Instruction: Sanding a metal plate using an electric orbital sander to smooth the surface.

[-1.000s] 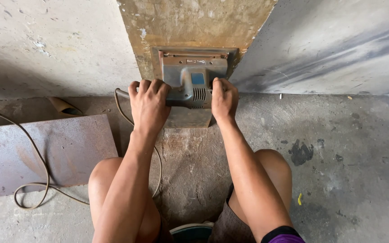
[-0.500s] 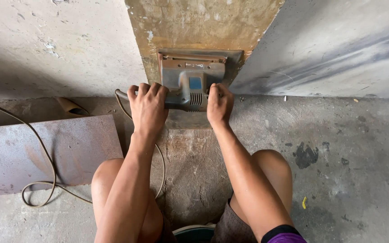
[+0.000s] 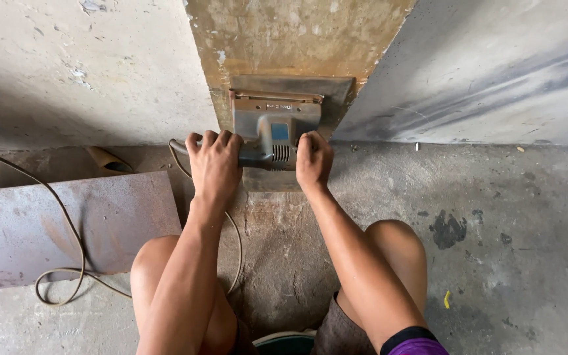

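Note:
A grey electric sander [image 3: 277, 128] with a blue patch on top presses flat against a rusty brown metal panel [image 3: 297, 36] that leans upright at the wall. My left hand [image 3: 215, 164] is wrapped over the sander's left handle, where its cord comes out. My right hand [image 3: 313, 160] grips the sander's right side. Both forearms reach forward from my bent knees. The sander's pad sits near the panel's lower edge, close to the concrete floor.
A flat rusty metal sheet [image 3: 54, 223] lies on the floor to the left, with the sander's power cord [image 3: 67, 263] looping across it. A pale wall [image 3: 80, 72] stands at left and a grey sheet [image 3: 494, 72] at right. Stained concrete floor [image 3: 494, 250] spreads right.
The sander and both hands have shifted slightly lower and left on the panel, and the view has drifted. Both grips stay the same.

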